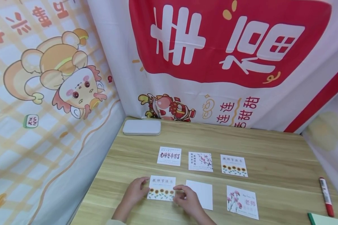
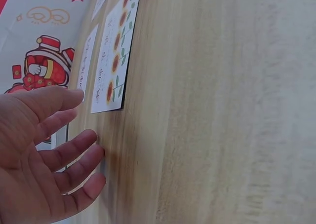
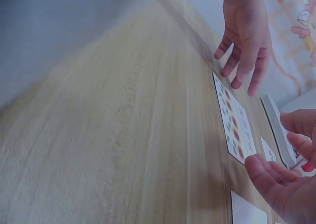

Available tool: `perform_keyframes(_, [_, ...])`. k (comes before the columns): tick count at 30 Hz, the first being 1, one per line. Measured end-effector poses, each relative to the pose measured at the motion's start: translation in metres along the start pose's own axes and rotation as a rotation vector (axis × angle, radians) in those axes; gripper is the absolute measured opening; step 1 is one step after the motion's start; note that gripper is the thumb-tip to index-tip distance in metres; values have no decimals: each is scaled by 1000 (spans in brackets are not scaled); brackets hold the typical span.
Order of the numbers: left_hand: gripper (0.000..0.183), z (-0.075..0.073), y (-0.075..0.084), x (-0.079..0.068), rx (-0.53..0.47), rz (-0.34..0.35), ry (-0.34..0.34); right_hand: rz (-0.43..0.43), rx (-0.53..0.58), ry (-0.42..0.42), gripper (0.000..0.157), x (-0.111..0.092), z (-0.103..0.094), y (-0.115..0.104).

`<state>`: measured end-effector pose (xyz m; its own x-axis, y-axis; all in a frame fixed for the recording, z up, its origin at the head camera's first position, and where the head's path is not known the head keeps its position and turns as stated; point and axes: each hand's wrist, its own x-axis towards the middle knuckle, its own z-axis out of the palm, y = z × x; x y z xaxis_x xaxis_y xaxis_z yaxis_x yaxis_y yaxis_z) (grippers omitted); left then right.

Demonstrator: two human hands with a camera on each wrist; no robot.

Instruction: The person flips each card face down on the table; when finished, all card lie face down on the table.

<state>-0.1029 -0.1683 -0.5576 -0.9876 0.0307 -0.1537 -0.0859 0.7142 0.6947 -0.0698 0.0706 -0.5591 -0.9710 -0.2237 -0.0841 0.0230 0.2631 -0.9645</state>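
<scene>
A square card with a row of sunflowers [image 1: 161, 188] lies front left on the wooden table, between both hands. Beside its left edge is my left hand [image 1: 135, 191]; in the left wrist view its loosely bent fingers [image 2: 74, 152] stand apart from the card. My right hand [image 1: 189, 200] is at the card's right edge, a fingertip right at the corner in the right wrist view, fingers relaxed. Partly behind that hand lies a blank white card [image 1: 204, 192]. Farther right is a card with pink carnations [image 1: 240, 202].
The back row has a red-lettered card [image 1: 169, 156], a blossom-branch card [image 1: 200, 162] and another sunflower card [image 1: 233, 165]. A white case [image 1: 141, 127] sits at the back left. At the right are a red-and-white marker [image 1: 326, 197] and a green-edged pad [image 1: 330, 219]. Printed curtains [image 1: 110, 47] enclose the table.
</scene>
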Motion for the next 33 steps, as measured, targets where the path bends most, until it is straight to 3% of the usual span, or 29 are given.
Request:
perform_keyframes(5, [47, 4, -3, -1, 10, -16, 16, -11, -114, -61, 36, 3, 11, 0])
perform_keyframes(9, [51, 7, -3, -1, -13, -42, 35, -3, -178, -64, 39, 5, 15, 1])
perform_keyframes(19, [55, 22, -2, -2, -180, -110, 48, 25, -154, -75, 41, 8, 18, -2])
perform_keyframes(23, [53, 25, 2, -1, -186, -151, 83, 32, -134, -80, 40, 9, 18, -3])
perform_keyframes(33, [50, 27, 0, -1, -201, -154, 114, 37, -166, -76, 39, 10, 19, -2])
